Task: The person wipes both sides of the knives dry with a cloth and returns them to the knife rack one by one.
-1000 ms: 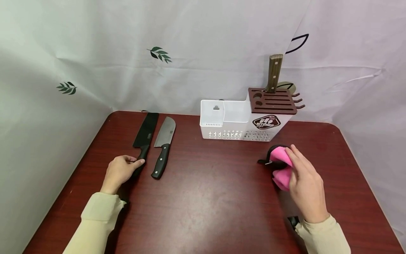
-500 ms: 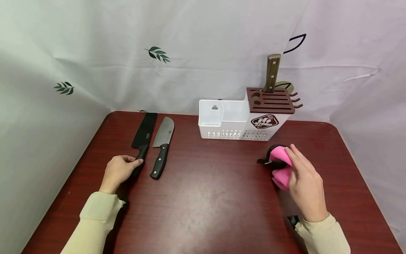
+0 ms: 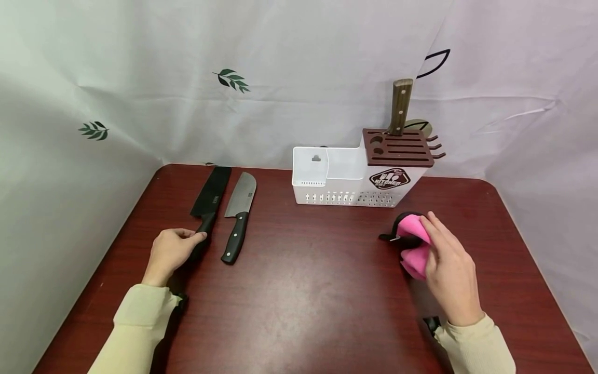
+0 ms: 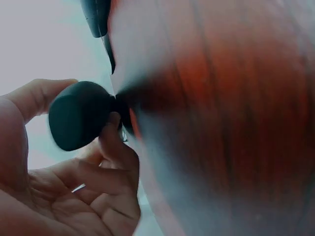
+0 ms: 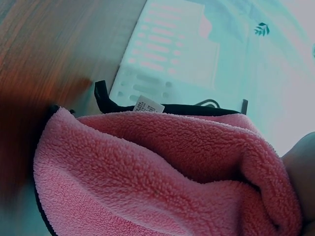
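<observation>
At the left of the table, my left hand [image 3: 170, 254] pinches the dark handle of a black-bladed cleaver [image 3: 212, 192] between thumb and fingers. The left wrist view shows the rounded butt of that cleaver handle [image 4: 74, 115] up close, with fingers on both sides. Just right of it lies a second knife [image 3: 238, 236], with a steel blade and a black riveted handle. On the right side, my right hand [image 3: 450, 270] holds a folded pink cloth [image 3: 415, 262] with black edging. Fluffy pile and a small white label on the cloth [image 5: 147, 162] show in the right wrist view; the thumb is hidden.
A white knife rack [image 3: 334, 189] with a brown slotted top [image 3: 397, 156] stands at the back of the dark red table [image 3: 299, 291]. A wooden-handled knife [image 3: 401, 106] is upright in one slot. White curtains [image 3: 299, 78] enclose the back and sides.
My left hand has shifted slightly left and toward me, and the cleaver's handle has moved with it. The right hand and the pink cloth stay in place.
</observation>
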A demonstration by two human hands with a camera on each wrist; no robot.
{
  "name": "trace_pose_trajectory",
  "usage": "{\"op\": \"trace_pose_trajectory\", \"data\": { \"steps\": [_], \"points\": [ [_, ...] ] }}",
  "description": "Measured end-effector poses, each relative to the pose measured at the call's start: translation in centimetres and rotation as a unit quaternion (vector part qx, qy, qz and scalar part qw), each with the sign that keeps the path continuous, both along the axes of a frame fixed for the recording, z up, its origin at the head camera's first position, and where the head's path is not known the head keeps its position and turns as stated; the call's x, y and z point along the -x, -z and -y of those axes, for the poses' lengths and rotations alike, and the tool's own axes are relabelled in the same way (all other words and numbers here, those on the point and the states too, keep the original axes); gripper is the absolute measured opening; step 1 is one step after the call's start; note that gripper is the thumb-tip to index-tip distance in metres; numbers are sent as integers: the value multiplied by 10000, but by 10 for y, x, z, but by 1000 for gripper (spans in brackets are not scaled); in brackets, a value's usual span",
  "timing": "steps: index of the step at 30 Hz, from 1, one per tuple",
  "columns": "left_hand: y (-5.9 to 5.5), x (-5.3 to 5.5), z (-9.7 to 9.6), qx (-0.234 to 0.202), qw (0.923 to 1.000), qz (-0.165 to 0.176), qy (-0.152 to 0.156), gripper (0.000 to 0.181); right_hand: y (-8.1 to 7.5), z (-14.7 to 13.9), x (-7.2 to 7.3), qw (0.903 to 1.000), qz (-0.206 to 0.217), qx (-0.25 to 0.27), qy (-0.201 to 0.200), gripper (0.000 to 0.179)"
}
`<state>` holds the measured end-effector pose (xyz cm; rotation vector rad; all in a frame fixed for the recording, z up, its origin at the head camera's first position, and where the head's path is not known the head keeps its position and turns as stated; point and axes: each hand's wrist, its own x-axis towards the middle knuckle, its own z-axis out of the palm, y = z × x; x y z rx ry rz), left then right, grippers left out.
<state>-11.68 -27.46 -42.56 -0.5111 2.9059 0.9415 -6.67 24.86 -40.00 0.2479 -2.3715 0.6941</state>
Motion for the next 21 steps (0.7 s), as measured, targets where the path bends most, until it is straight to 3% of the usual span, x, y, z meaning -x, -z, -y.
{"op": "trace_pose_trajectory", "data": {
  "steps": [10, 21],
  "points": [
    [-1, 3, -1, 125, 9987, -492, -105, 40, -1, -1, 0, 10000, -12, -8, 24, 54],
    [-6, 0, 0, 57, 9977, -536, -404, 40, -3, -2, 1, 9999, 15, -9, 112, 55]
  ]
}}
